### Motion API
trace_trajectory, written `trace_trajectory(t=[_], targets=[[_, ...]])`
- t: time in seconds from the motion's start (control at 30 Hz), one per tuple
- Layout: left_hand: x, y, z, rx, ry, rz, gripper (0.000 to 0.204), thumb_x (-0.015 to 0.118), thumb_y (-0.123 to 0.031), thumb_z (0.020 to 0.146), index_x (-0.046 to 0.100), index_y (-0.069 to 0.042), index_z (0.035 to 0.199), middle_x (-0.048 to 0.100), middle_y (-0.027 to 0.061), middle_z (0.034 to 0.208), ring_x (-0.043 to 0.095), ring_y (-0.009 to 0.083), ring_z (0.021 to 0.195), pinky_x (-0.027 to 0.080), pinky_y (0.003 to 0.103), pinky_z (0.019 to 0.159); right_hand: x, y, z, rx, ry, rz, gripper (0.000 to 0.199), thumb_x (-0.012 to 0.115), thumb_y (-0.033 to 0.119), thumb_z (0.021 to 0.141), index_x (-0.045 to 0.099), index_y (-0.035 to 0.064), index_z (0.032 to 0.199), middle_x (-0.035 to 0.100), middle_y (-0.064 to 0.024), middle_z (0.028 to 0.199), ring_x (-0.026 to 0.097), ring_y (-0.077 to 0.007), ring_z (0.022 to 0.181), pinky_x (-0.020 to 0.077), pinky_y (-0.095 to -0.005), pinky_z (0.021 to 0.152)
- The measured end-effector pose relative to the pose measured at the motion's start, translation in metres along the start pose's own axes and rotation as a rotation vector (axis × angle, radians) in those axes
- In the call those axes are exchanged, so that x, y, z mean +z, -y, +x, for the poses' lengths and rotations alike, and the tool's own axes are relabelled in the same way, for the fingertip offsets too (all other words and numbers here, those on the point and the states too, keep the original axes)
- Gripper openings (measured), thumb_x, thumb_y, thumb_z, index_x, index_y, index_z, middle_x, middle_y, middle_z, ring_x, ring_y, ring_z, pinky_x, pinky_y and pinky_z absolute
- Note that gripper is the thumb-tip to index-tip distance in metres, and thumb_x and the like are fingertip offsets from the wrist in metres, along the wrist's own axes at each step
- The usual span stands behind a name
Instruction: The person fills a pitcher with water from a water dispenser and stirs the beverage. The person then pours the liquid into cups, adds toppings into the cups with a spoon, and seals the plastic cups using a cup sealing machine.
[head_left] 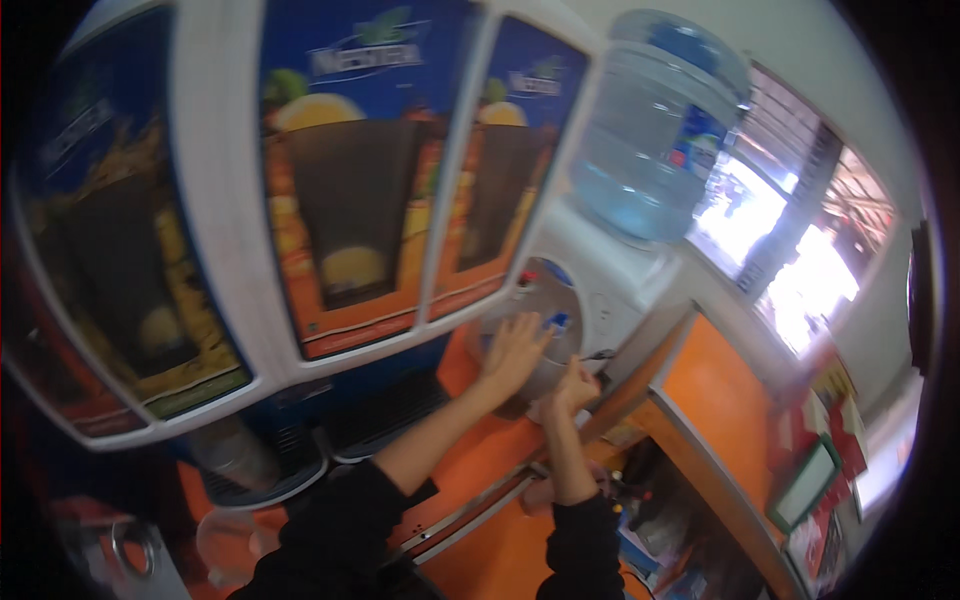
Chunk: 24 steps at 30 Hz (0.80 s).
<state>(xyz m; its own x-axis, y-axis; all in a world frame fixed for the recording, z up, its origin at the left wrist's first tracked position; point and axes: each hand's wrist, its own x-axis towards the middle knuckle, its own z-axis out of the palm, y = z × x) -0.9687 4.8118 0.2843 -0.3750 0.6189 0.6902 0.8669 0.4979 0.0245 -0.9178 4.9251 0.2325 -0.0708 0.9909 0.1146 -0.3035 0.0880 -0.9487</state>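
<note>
My left hand (515,352) reaches into the front recess of a white water dispenser (615,285), its fingers stretched out beside the blue tap (558,322). I cannot tell whether the fingertips press the tap. Just right of it and lower, my right hand (570,392) is closed, and a thin dark piece (600,355) sticks out by its fingers. What it grips is blurred. A greyish rounded shape fills the space below the tap, partly behind both hands. The red tap (527,279) is farther left. A large clear blue water bottle (655,130) stands upside down on the dispenser.
A drink machine (225,200) with fruit-picture panels stands at left, above black drip trays (390,415). The counter (470,450) is orange. At right is an orange cabinet (715,390) with cluttered items below. A clear plastic container (228,540) sits lower left. A bright window is behind.
</note>
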Motion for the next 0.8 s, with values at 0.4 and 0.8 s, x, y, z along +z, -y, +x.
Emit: trace_trajectory(t=[0.4, 0.8], targets=[[-0.012, -0.015, 0.007, -0.008, 0.013, 0.104, 0.042, 0.052, -0.017, 0.082, 0.053, -0.010, 0.124, 0.052, 0.0092, 0.116, 0.047, 0.0229, 0.110, 0.038, 0.036, 0.086, -0.007, 0.010, 0.006, 0.011, 0.007, -0.062, 0.024, 0.071, 0.020, 0.077, 0.064, -0.0031, 0.074, 0.058, -0.0009, 0.067, 0.049, -0.0124, 0.060, 0.0418, -0.0307, 0.054], [-0.002, -0.028, 0.009, -0.084, -0.025, 0.112, 0.042, 0.050, -0.017, 0.083, 0.054, -0.010, 0.124, 0.051, 0.0097, 0.115, 0.044, 0.0255, 0.113, 0.038, 0.037, 0.084, -0.011, 0.001, 0.018, -0.030, 0.006, -0.076, 0.025, 0.070, 0.020, 0.077, 0.066, -0.0040, 0.079, 0.061, -0.0032, 0.069, 0.050, -0.0130, 0.057, 0.0413, -0.0312, 0.052]])
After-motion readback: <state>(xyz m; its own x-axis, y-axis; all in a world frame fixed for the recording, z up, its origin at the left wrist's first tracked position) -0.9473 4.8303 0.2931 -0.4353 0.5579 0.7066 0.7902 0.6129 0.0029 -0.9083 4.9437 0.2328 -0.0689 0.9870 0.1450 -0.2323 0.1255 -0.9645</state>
